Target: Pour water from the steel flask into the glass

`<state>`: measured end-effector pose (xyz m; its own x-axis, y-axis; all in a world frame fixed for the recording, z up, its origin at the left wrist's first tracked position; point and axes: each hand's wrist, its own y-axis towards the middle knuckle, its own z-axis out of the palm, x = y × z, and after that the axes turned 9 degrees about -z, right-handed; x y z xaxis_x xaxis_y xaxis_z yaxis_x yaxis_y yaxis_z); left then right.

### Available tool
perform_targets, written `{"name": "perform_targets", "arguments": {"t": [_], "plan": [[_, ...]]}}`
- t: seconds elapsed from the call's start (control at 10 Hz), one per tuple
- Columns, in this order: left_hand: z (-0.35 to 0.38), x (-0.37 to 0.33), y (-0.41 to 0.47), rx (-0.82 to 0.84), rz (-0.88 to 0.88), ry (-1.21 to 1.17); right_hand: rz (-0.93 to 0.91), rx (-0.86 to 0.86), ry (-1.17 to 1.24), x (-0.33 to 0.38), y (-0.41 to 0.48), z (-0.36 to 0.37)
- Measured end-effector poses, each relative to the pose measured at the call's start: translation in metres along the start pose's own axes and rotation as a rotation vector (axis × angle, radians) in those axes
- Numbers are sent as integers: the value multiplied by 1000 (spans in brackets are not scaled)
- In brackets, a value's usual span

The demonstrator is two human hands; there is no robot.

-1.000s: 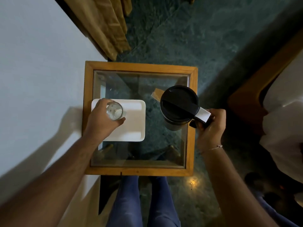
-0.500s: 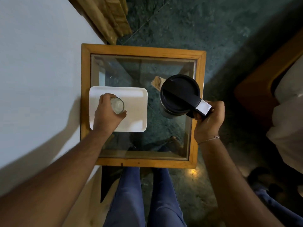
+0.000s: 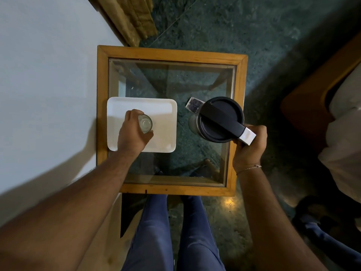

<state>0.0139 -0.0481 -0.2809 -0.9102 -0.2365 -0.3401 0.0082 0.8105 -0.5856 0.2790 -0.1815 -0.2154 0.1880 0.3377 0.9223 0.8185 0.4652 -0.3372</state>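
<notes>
L grip [image 3: 132, 133] wrapped on glass [image 3: 145, 123], on tray [image 3: 166, 114] | R grip [image 3: 251, 147] clamped on flask [image 3: 220, 119] handle

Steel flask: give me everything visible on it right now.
The steel flask is seen from above: a round black lid with a black bar running across it to a handle with a shiny metal end, a metal spout on the side toward the white tray, and a strip of steel body below the lid. It looks upright, over the glass tabletop. The right hand grips the handle. Lid on; no water is flowing.
</notes>
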Motion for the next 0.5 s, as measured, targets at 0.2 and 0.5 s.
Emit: {"name": "perform_targets", "arguments": {"t": [0.2,0.5], "plan": [[7,3,0,-15,-25,11,-67,52,-75,-9,-4,-16],[-17,-2,-25,-31,4,72,-42,252,-33,33,6,-30]]}}
